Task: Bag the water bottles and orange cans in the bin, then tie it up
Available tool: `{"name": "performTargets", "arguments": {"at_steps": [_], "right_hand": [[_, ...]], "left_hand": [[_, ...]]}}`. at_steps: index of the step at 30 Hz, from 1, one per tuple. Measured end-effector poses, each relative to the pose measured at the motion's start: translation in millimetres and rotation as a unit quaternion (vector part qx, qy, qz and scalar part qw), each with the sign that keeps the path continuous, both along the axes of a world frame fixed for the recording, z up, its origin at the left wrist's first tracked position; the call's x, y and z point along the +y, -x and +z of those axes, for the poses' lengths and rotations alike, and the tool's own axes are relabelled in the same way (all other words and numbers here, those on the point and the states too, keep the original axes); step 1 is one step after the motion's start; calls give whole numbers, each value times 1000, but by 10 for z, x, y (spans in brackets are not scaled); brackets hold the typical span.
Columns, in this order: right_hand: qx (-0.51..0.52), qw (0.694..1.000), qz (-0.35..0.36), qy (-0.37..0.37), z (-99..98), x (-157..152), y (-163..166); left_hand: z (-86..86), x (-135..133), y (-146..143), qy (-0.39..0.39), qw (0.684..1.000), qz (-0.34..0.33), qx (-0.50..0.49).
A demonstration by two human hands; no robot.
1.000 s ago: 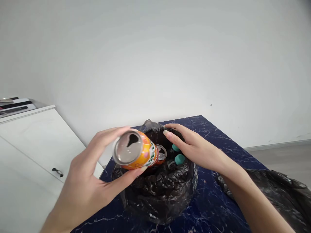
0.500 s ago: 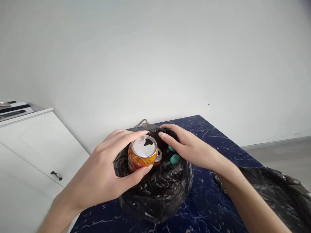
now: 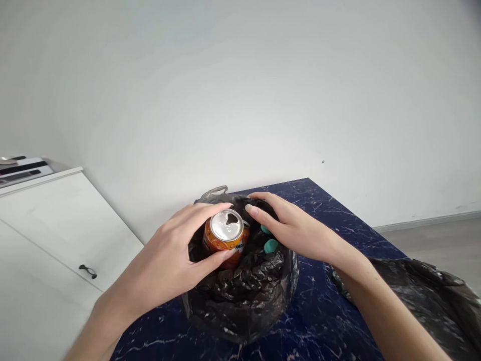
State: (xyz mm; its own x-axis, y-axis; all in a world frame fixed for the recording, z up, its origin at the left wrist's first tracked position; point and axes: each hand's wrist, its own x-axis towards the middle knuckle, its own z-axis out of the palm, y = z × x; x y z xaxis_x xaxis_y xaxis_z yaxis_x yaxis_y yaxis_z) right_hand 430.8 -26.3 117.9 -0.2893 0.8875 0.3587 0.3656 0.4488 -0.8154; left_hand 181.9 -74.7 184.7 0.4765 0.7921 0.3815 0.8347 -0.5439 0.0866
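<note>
My left hand is wrapped round an orange drink can with an opened silver top, held upright in the mouth of a black plastic bag. The bag sits on a dark blue marbled table. My right hand rests on the bag's far rim, its fingers curled over the plastic and holding the mouth apart. Two teal caps show inside the bag just under my right hand. The rest of the bag's contents are hidden.
A second crumpled black bag lies on the table at the right, by my right forearm. A white cabinet with a dark handle stands at the left, with flat items on top. A plain white wall is behind.
My left hand has turned the can from tilted to upright and lowered it into the bag's mouth. A second can top seen inside the bag earlier is now covered. My right hand has stayed on the rim.
</note>
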Motion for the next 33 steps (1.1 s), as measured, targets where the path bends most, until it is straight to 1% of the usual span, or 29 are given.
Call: {"name": "performTargets", "arguments": {"at_steps": [4, 7, 11, 13, 15, 19, 21, 25, 30, 33], "right_hand": [[1, 1000, 0, -4, -3, -2, 1], [-1, 1000, -1, -1, -12, -1, -2], [0, 1000, -5, -7, -16, 3, -9], [-2, 1000, -6, -6, -14, 8, -11], [1, 1000, -7, -8, -10, 13, -16], [20, 1000, -18, -13, 0, 14, -46], [30, 999, -27, -18, 12, 4, -68], [56, 996, -63, -38, 60, -43, -103], [97, 989, -92, -66, 110, -118, -118], [96, 985, -117, -86, 127, -156, -135]], "left_hand": [[-18, 49, 3, 60, 997, 41, 15], [-25, 64, -4, 81, 995, 50, 19], [-30, 54, -32, 66, 997, 41, -6], [-29, 46, -41, 41, 998, 36, -42], [-33, 46, -28, 6, 995, 49, -91], [-103, 84, 96, -50, 972, 123, -193], [-167, 115, 178, -60, 955, 137, -254], [-280, 157, 260, -48, 915, 143, -373], [-333, 179, 250, -46, 887, 143, -436], [-354, 195, 248, -39, 888, 149, -434]]}}
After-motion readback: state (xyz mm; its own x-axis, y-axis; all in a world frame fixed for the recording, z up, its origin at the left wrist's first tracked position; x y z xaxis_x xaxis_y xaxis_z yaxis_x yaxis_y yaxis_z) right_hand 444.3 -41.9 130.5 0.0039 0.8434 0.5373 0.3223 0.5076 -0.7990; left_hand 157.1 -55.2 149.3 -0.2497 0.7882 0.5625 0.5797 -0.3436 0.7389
